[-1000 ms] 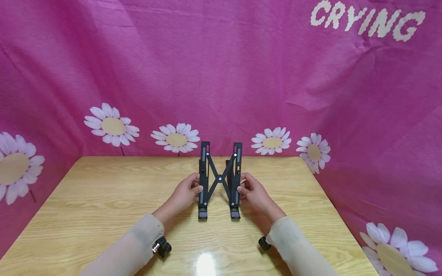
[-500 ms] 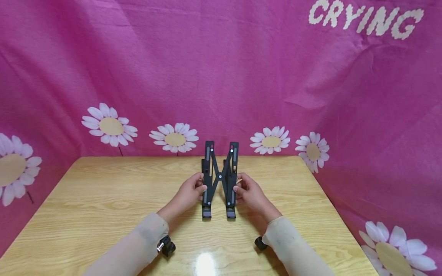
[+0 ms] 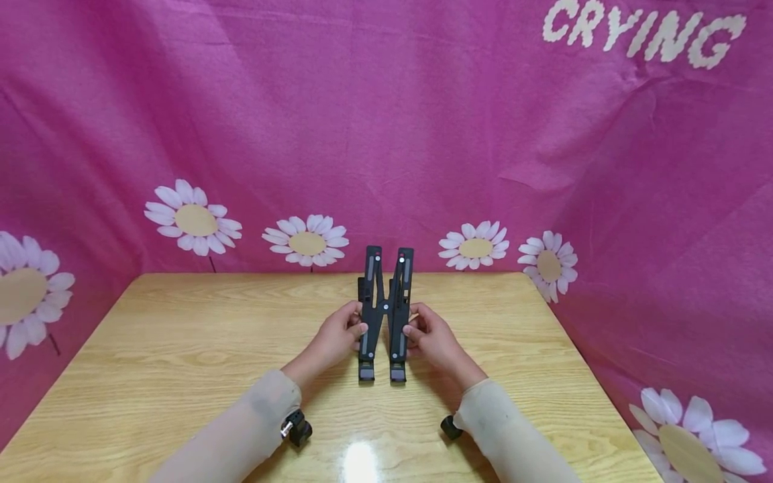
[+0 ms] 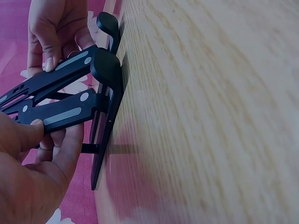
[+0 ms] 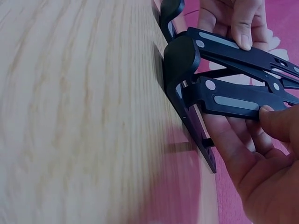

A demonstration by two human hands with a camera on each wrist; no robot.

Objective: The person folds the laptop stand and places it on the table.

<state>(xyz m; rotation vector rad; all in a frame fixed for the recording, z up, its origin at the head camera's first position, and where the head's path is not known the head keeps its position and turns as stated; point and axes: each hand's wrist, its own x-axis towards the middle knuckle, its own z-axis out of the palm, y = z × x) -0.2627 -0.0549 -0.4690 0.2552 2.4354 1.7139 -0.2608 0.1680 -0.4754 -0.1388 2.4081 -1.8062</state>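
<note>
A black folding laptop stand [image 3: 386, 306] stands on the table, its two long arms joined by an X-shaped brace with a round pivot. Grey pads line the arms, and hooked lips show at the near ends. My left hand [image 3: 338, 333] grips the left arm, thumb on top and fingers underneath. On the other side my right hand [image 3: 437, 339] holds the right arm the same way. The left wrist view shows my left thumb pressing the stand's arm [image 4: 70, 112] beside its grey pad. In the right wrist view, my right fingers [image 5: 233, 140] curl beneath the arm.
The wooden table [image 3: 181, 335] stretches out on both sides of the stand. Behind it hangs a pink cloth [image 3: 386, 134] printed with white daisies and lettering. A small black camera [image 3: 296, 428] is strapped at the left wrist, another camera [image 3: 450, 427] at the right.
Both hands have moved inward, bringing the laptop stand's two arms closer together. The X brace has narrowed, and its pivot has shifted slightly away from me.
</note>
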